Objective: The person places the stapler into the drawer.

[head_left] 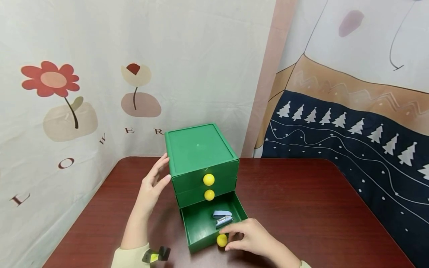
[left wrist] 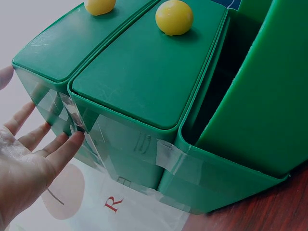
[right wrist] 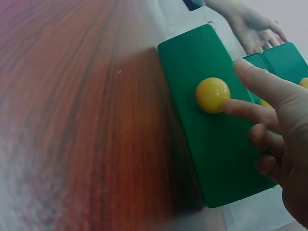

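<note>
A green three-drawer box (head_left: 201,149) with yellow ball knobs stands on the table. Its lowest drawer (head_left: 197,223) is pulled out, and a small light-blue stapler (head_left: 222,219) lies inside. My right hand (head_left: 249,236) is at that drawer's yellow knob (right wrist: 212,95). In the right wrist view one fingertip meets the knob's side, while the thumb stands apart from it. My left hand (head_left: 152,188) rests its spread fingertips against the left side of the box, where clear tape (left wrist: 171,154) crosses the seams between the tiers.
The dark red wooden table (head_left: 295,197) reaches out on both sides of the box. Behind it hangs a pale cloth (head_left: 201,67) printed with flowers and letters. A dark-blue patterned cloth (head_left: 352,149) hangs at the right. A black strap (head_left: 155,255) is on the left wrist.
</note>
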The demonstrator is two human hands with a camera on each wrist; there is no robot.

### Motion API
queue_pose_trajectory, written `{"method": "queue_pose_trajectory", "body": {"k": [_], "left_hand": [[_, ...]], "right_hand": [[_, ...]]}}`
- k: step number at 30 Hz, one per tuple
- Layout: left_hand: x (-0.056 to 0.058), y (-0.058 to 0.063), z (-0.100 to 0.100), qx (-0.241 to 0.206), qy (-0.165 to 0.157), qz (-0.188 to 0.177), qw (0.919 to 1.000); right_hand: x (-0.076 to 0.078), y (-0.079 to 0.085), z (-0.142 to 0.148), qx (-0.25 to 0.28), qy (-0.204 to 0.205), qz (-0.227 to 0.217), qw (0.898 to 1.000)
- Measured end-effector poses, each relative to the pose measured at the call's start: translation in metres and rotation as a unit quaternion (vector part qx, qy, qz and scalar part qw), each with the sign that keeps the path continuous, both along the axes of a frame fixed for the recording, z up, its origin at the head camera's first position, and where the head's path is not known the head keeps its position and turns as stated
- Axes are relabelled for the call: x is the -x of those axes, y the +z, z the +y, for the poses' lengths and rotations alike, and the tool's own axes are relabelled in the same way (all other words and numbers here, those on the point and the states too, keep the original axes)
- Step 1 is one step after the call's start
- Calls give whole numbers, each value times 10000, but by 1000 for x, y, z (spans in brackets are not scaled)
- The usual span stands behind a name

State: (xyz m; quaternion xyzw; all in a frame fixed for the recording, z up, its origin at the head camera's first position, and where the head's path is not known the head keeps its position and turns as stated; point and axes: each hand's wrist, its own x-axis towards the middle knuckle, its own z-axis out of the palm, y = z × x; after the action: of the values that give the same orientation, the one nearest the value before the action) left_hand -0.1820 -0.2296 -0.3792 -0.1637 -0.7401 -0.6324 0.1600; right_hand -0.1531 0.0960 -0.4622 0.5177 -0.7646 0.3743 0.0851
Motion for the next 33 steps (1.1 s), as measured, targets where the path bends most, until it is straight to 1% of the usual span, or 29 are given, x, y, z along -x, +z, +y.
{"method": "queue_pose_trajectory", "body": {"k": [3, 6, 8, 11, 14, 17, 20, 22, 25, 28, 33], "left_hand": [[0, -1, 0, -28, -19, -10, 10000], [0, -1, 0, -44, -24, -10, 10000], [0, 0, 0, -47, -25, -12, 10000], [0, 0, 0, -42, -21, -9, 10000], [0, 0, 0, -36, -8, -7, 10000], [0, 0, 0, -31, -17, -3, 10000], [0, 0, 0, -39, -27, -3, 10000], [0, 0, 0, -58, -27, 3, 10000], [0, 0, 0, -65, -17, 9, 10000], [0, 0, 0, -51, -35, 1, 10000], [-1, 0, 0, -44, -44, 1, 10000]], "right_hand": [[2, -5, 0, -282, -76, 178, 9994], [5, -9, 0, -509, -140, 158, 9985], [6, -12, -1, -615, -110, -59, 9980], [6, -13, -3, -709, -65, -510, 9962], [6, -14, -5, -655, -7, -911, 9937], [6, -13, -7, -534, 45, -1129, 9922], [9, -13, -9, -435, 45, -1110, 9929], [12, -13, -10, -407, 19, -1007, 9941], [18, -15, -13, -408, -57, -820, 9958], [24, -15, -17, -375, -198, -749, 9963], [32, -14, -26, -311, -488, -942, 9939]]}}
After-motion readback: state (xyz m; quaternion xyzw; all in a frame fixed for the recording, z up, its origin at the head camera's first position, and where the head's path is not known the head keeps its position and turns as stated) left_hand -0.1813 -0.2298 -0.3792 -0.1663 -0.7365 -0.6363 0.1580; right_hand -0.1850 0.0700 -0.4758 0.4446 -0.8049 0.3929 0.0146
